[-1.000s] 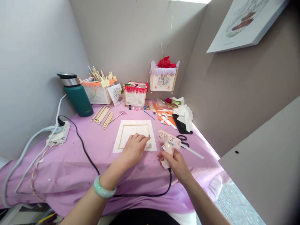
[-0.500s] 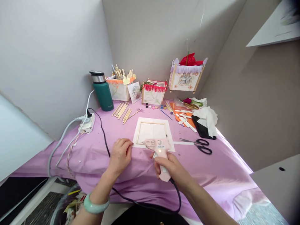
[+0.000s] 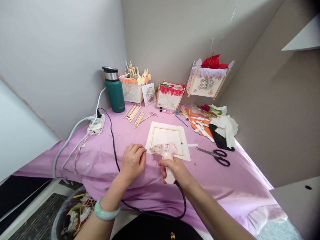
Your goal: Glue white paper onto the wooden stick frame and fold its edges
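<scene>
My right hand (image 3: 178,170) is wrapped round the handle of a pale pink glue gun (image 3: 169,150), its nozzle pointing left. A translucent glue stick (image 3: 191,145) sticks out of its back. Beneath the gun lies a sheet of white paper (image 3: 166,137), bearing a rectangular frame of thin wooden sticks (image 3: 168,129). The nozzle is over the frame's lower left corner; whether it touches cannot be made out. My left hand (image 3: 133,162) has its fingers curled and pressed together at the paper's near left corner.
Scissors (image 3: 216,156) lie right of the paper. Wooden sticks (image 3: 133,113) and a green bottle (image 3: 115,95) stand behind. Decorated paper boxes (image 3: 170,100) line the wall. A black cord (image 3: 113,140) runs from a power strip (image 3: 97,124) on the left.
The camera view has shifted slightly. Relative to the stick frame, the glue gun has moved left, bringing its nozzle to the lower left corner. My left hand stays by the paper's corner.
</scene>
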Tool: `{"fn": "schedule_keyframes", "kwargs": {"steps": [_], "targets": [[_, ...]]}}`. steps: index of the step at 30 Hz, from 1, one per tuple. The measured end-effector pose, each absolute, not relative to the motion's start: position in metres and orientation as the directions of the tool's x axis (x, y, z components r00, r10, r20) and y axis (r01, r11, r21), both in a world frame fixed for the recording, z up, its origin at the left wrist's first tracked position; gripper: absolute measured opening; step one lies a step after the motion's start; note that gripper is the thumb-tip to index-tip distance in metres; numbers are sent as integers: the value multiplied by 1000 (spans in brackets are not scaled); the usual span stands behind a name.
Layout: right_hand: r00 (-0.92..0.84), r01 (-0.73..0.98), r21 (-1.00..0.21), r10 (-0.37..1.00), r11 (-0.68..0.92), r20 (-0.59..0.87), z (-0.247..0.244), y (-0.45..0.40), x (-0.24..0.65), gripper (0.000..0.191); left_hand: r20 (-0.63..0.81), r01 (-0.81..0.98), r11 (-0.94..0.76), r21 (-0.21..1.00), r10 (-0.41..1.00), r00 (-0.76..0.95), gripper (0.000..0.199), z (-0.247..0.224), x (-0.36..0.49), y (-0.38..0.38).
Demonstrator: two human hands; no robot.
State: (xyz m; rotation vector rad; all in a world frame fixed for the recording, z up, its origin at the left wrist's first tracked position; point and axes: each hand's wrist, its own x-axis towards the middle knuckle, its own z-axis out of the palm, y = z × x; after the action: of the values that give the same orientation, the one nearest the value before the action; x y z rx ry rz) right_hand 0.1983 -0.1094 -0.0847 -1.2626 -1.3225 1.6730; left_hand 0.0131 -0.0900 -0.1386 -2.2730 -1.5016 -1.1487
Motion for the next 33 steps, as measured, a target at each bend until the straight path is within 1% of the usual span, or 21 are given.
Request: {"fn": "schedule_keyframes", "kwargs": {"steps": [5,10,24,33], "targets": [[-320,33,-958,905,-286,-282,-86,-108,196,22,683,850,-465,247,706,187,14,-140,13,-90],[-321,61,-959,904,-277,-282,-86,-107,196,26,678,854,-459,245,711,188,13,-139,13,-91],[-298,83,-942,894,-325,-335,-86,-105,193,22,664,866,-442,234,723,190,15,-140,13,-91],[-313,73,-954,902,-290,-298,-85,-109,197,25,664,867,-444,227,721,195,15,-139,13,-91]]}}
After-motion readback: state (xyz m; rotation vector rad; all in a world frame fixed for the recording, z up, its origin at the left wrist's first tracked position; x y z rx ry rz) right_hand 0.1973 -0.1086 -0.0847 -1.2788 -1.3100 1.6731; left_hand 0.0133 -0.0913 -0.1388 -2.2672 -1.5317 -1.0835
